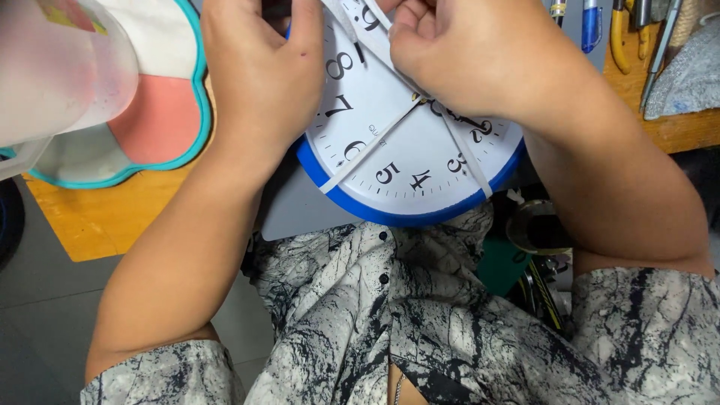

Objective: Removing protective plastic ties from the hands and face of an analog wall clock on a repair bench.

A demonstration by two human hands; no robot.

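Note:
A round wall clock (397,161) with a blue rim and a white face with black numerals lies on a grey board in front of me. White strips of tape (367,150) cross its face. My left hand (259,71) rests on the clock's left edge, fingers curled over the rim. My right hand (457,52) covers the upper right of the face and pinches a white strip near the top. The clock's upper part is hidden by both hands.
A translucent plastic jug (56,67) stands at the upper left over a teal-edged pink and white mat (161,112). Pens and pliers (622,30) lie on the wooden bench (90,217) at the upper right. My patterned shirt fills the bottom.

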